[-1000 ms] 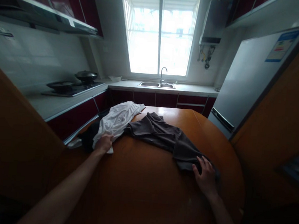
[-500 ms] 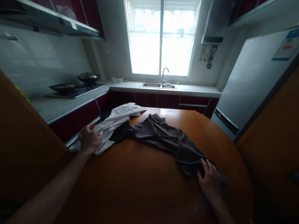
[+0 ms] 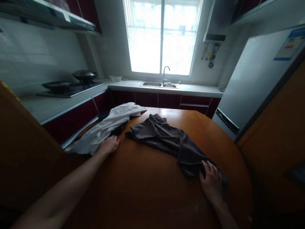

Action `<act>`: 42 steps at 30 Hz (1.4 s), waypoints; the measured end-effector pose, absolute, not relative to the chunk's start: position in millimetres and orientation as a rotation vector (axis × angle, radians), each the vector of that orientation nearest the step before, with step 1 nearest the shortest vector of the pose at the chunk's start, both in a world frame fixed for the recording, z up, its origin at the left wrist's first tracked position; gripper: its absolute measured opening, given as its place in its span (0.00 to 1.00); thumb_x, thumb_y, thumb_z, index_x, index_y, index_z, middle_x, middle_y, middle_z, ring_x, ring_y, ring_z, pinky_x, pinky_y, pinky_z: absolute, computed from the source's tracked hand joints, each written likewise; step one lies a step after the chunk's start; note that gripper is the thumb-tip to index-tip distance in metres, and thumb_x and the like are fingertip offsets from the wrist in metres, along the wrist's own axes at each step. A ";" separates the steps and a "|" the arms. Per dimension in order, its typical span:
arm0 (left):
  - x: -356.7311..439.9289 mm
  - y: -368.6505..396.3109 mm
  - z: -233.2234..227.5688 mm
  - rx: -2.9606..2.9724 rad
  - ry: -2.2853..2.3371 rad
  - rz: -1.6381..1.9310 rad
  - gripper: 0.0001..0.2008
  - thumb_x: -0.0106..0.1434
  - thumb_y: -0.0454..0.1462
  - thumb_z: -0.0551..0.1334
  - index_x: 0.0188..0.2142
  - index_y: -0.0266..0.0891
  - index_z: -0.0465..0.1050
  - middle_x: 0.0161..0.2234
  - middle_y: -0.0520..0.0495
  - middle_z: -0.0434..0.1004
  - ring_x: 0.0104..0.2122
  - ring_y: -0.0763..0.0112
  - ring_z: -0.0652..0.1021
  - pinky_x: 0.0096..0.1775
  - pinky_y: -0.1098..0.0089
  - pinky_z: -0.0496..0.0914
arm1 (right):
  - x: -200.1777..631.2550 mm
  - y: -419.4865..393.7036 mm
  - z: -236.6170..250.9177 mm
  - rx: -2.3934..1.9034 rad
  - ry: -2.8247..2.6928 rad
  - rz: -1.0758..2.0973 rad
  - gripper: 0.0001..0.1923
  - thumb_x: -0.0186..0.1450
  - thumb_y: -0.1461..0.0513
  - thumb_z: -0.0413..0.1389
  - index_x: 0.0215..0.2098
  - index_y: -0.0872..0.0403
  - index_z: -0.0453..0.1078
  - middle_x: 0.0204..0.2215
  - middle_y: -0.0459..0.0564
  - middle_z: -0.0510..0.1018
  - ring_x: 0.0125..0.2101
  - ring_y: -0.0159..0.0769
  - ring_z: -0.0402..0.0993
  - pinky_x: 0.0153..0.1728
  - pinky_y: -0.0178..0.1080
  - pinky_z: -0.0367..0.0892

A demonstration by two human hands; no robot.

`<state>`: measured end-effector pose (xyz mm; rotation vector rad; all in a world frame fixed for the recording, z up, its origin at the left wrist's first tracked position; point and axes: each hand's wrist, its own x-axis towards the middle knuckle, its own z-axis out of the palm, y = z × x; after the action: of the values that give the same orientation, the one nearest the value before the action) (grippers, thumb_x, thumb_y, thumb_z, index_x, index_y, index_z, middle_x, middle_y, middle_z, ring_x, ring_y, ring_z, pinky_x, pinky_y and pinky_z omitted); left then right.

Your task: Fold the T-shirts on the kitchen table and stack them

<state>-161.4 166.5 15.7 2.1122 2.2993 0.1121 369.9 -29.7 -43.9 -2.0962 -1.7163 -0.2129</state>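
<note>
My left hand (image 3: 109,144) lies at the near right edge of a white garment (image 3: 105,124), its fingers bent and bunched together; what they hold, if anything, is hidden. Black cloth (image 3: 119,128) shows from under the white garment, just beyond those fingers. To the right, across a strip of bare wood, a dark grey garment (image 3: 164,133) lies crumpled and stretched out towards me. My right hand (image 3: 211,180) rests on its near right end with the fingers spread.
Both garments lie on a round-edged wooden table (image 3: 145,186). Beyond it are a counter with a sink (image 3: 159,85) and faucet, a stove with pans (image 3: 84,74) at left, and a fridge (image 3: 259,74) at right.
My left hand has moved right, from the white garment's near left part to its right edge. The black cloth has shifted left, away from the grey garment. My right hand stays on the grey garment.
</note>
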 end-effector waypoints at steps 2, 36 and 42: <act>-171.4 166.6 18.5 2.036 2.375 0.068 0.27 0.70 0.44 0.47 0.55 0.27 0.73 0.59 0.25 0.71 0.60 0.44 0.71 0.58 0.48 0.65 | 369.2 -29.4 -44.1 -2.096 -1.715 -0.224 0.24 0.72 0.55 0.46 0.63 0.51 0.66 0.62 0.55 0.69 0.61 0.47 0.63 0.62 0.51 0.57; -30.1 62.3 78.3 2.401 1.761 -0.393 0.14 0.60 0.47 0.64 0.31 0.40 0.82 0.36 0.34 0.83 0.38 0.47 0.83 0.40 0.58 0.74 | 459.1 -85.9 -11.3 -1.945 -1.492 0.366 0.13 0.61 0.55 0.55 0.38 0.52 0.76 0.42 0.54 0.81 0.45 0.49 0.76 0.48 0.48 0.69; -26.2 26.0 100.7 2.393 1.377 -0.516 0.11 0.53 0.43 0.65 0.19 0.40 0.75 0.22 0.42 0.77 0.25 0.56 0.79 0.29 0.64 0.72 | 486.9 -115.3 26.2 -1.754 -1.397 0.829 0.19 0.57 0.50 0.59 0.39 0.53 0.77 0.37 0.53 0.83 0.40 0.49 0.79 0.42 0.45 0.73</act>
<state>-26.2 26.0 100.7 2.3928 1.3766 -0.5163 486.9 -115.3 26.2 -1.7545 -1.3970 0.8287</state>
